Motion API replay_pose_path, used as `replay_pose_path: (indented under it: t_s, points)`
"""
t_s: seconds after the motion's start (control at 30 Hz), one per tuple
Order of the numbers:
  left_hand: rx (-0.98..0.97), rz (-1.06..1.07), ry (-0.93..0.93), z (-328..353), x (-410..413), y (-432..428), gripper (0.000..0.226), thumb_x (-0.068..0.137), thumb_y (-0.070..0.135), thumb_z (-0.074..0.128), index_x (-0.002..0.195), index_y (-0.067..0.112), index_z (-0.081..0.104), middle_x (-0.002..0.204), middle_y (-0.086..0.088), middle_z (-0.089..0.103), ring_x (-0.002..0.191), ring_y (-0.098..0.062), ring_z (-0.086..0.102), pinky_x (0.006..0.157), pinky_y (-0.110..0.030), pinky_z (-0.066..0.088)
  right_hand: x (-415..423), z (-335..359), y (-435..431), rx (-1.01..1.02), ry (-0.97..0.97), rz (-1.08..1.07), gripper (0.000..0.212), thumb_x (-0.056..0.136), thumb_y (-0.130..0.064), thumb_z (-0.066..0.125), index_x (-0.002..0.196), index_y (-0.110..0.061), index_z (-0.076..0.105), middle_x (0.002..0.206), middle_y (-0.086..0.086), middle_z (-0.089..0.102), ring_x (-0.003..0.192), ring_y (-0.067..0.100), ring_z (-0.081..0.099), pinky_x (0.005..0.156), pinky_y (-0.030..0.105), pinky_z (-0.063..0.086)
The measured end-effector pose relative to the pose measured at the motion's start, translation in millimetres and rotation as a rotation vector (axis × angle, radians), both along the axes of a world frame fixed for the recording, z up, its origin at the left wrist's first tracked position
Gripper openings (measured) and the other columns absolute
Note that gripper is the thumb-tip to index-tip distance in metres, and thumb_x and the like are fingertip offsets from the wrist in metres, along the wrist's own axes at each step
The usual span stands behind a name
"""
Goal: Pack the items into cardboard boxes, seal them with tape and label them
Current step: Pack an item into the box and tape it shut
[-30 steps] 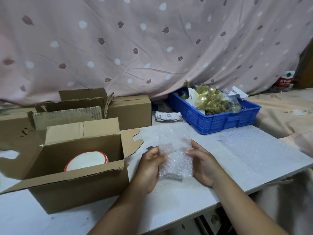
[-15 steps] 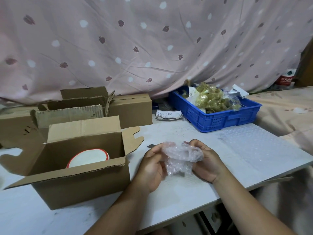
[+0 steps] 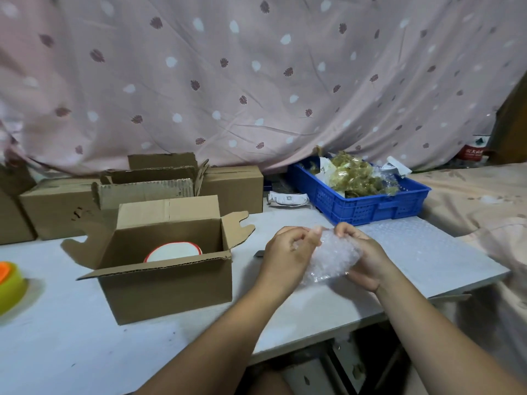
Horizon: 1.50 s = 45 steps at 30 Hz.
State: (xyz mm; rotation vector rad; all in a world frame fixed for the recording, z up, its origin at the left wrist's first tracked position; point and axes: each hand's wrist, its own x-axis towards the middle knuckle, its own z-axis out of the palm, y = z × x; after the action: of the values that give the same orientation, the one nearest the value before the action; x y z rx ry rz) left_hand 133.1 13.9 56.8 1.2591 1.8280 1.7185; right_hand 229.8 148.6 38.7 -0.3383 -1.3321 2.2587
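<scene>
A blue crate (image 3: 370,208) stands at the back of a white table (image 3: 85,352). Behind the crate hangs a pink cloth (image 3: 256,81) printed with white dots and dark leaves. To the crate's right lies a peach cloth (image 3: 470,195), and beyond the crate's far right corner stands a red-labelled bottle (image 3: 474,151).

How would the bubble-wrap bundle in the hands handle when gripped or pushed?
Probably soft and floppy: the bubble-wrap bundle is crumpled and bulges between the left hand and right hand. Likely light for its size, as both hands hold it by curled fingers alone. Its glossy film may be slippery; any contents are hidden, so fragility is unclear.
</scene>
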Motion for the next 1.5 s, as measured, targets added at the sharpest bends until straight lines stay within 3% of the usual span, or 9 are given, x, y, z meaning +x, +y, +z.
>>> replay_pose_path:
  t_s: [0.1, 0.2, 0.3, 0.43, 0.7, 0.87, 1.03, 1.23, 1.5]
  points:
    - [-0.045, 0.059, 0.169, 22.1, -2.9, -7.5, 0.021, 0.083, 0.024, 0.068, 0.068, 0.032, 0.057, 0.094, 0.018, 0.052, 0.098, -0.001, 0.049, 0.079, 0.001, 0.028, 7.2, 23.3, -6.6, -0.005, 0.002, 0.088, 0.037, 0.041, -0.025, 0.086, 0.07, -0.013, 0.065, 0.093, 0.015, 0.067, 0.079, 0.029, 0.066, 0.065, 0.038, 0.054]
    - [-0.051, 0.073, 0.239, 42.7, -14.5, -26.4, 0.017, 0.083, 0.02, 0.067, 0.073, 0.033, 0.061, 0.103, 0.013, 0.056, 0.102, 0.0, 0.048, 0.084, -0.009, 0.035, 10.8, 47.9, -21.2, 0.065, -0.039, 0.161, 0.037, 0.065, -0.046, 0.073, 0.081, -0.014, 0.065, 0.092, 0.011, 0.065, 0.079, 0.025, 0.064, 0.073, 0.045, 0.055]
    - [-0.06, 0.07, 0.246, 59.1, -30.4, -49.5, 0.011, 0.082, 0.022, 0.068, 0.08, 0.032, 0.066, 0.11, 0.008, 0.057, 0.097, -0.003, 0.055, 0.081, -0.022, 0.045, 2.9, 70.3, -41.8, 0.303, -0.127, 0.185, 0.022, 0.079, -0.023, 0.073, 0.091, -0.014, 0.057, 0.09, 0.01, 0.053, 0.07, 0.019, 0.059, 0.061, 0.034, 0.056]
    - [-0.019, 0.059, 0.242, 84.3, -49.5, -85.0, 0.008, 0.083, 0.019, 0.071, 0.089, 0.024, 0.069, 0.077, 0.015, 0.055, 0.054, 0.004, 0.047, 0.054, -0.013, 0.035, -18.0, 95.5, -61.2, 0.447, -0.071, 0.182, 0.027, 0.073, 0.002, 0.07, 0.091, -0.018, 0.069, 0.094, 0.011, 0.061, 0.074, 0.02, 0.06, 0.065, 0.03, 0.055]
    - [-0.231, 0.089, 0.554, 120.4, -102.3, -154.3, 0.055, 0.089, 0.02, 0.062, 0.129, 0.054, 0.043, 0.123, 0.007, 0.046, 0.083, -0.017, 0.052, 0.078, -0.023, 0.046, -89.8, 134.1, -118.5, 0.809, -0.102, 0.151, 0.034, 0.087, 0.013, 0.053, 0.084, -0.017, 0.069, 0.087, -0.001, 0.056, 0.063, 0.005, 0.053, 0.057, 0.02, 0.044]
    - [-0.223, -0.031, 0.13, 134.8, -132.0, -192.6, 0.025, 0.097, 0.028, 0.047, 0.102, 0.024, 0.071, 0.086, 0.006, 0.065, 0.069, -0.012, 0.062, 0.07, -0.025, 0.058, -129.5, 139.3, -131.2, 0.824, -0.13, 0.259, 0.032, 0.088, 0.008, 0.053, 0.097, -0.022, 0.051, 0.109, 0.022, 0.052, 0.094, 0.031, 0.056, 0.077, 0.034, 0.05]
    - [-0.308, -0.131, -0.014, 128.5, -153.6, -214.7, 0.028, 0.095, 0.009, 0.05, 0.106, 0.025, 0.071, 0.091, -0.005, 0.056, 0.07, -0.012, 0.054, 0.058, -0.018, 0.051, -162.6, 129.4, -145.4, 0.638, -0.051, 0.387, 0.027, 0.088, 0.009, 0.054, 0.101, -0.013, 0.049, 0.094, 0.01, 0.061, 0.075, 0.014, 0.065, 0.062, 0.024, 0.052]
    - [-0.555, 0.071, 0.269, 111.5, -164.4, -205.1, 0.021, 0.087, 0.014, 0.057, 0.101, 0.027, 0.066, 0.079, -0.005, 0.043, 0.056, -0.014, 0.05, 0.056, -0.023, 0.05, -196.5, 103.0, -155.7, 0.97, -0.298, 0.232, 0.024, 0.085, -0.003, 0.066, 0.099, -0.02, 0.056, 0.102, 0.005, 0.057, 0.088, 0.016, 0.057, 0.075, 0.03, 0.053]
    - [-1.093, 0.227, 0.938, 98.2, -145.7, -170.3, 0.038, 0.091, 0.022, 0.055, 0.129, 0.02, 0.054, 0.131, -0.012, 0.029, 0.064, -0.013, 0.046, 0.066, -0.028, 0.054, -194.0, 75.7, -141.5, 1.549, -0.667, 0.378, 0.02, 0.09, -0.015, 0.06, 0.105, -0.025, 0.069, 0.105, -0.004, 0.07, 0.096, 0.009, 0.06, 0.088, 0.021, 0.045]
